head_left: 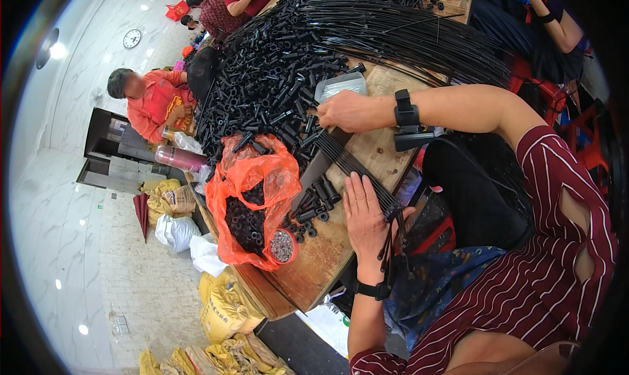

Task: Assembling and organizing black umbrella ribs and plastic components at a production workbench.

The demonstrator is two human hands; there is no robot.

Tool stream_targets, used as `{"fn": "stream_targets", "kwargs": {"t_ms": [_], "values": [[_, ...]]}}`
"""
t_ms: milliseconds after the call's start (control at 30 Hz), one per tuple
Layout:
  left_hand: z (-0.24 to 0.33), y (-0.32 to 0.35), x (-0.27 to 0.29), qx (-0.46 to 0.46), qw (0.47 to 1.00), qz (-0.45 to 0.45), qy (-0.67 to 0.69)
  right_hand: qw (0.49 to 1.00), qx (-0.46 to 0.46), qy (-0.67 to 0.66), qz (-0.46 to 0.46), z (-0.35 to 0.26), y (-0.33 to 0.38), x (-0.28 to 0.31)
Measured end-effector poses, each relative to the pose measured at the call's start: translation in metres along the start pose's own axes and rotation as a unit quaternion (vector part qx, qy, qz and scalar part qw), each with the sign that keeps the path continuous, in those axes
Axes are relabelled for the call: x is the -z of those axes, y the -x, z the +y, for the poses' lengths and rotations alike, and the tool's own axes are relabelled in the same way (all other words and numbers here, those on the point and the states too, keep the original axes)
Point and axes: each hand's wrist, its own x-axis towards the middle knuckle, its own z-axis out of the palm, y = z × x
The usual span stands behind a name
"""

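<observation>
My left hand (368, 219) lies with its fingers across a bundle of thin black rods (354, 162), thumb on the other side, gripping it. Knobbed black ends of the bundle hang beside my left wrist. My right hand (347, 110) is closed at the bundle's far end, fingertips pinched; what they hold is hidden. Just beyond it sits a clear plastic box (355, 83) of thin silvery pieces. Black tubular parts (324, 195) and small rings lie left of my left hand.
A heap of black plastic parts (268, 80) covers the wooden table (327, 260). Long black rods (413, 37) lie at the far right. A red plastic bag (226, 227) holds black rings, beside a red cup (283, 247) of small pieces. A person in red (157, 103) works opposite.
</observation>
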Motion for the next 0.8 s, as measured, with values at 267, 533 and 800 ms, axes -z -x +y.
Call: {"fn": "stream_targets", "kwargs": {"t_ms": [267, 533, 800], "values": [[0.001, 0.0, 0.0, 0.005, 1.0, -0.006, -0.018, 0.998, -0.007, 0.046, -0.029, -0.003, 0.001, 0.006], [0.001, -0.002, -0.005, -0.004, 0.999, -0.015, -0.033, 0.998, -0.009, 0.052, -0.033, -0.002, 0.005, 0.003], [0.0, -0.001, -0.005, 0.001, 1.0, -0.004, -0.01, 0.999, 0.028, 0.043, -0.002, 0.0, 0.0, -0.002]]}}
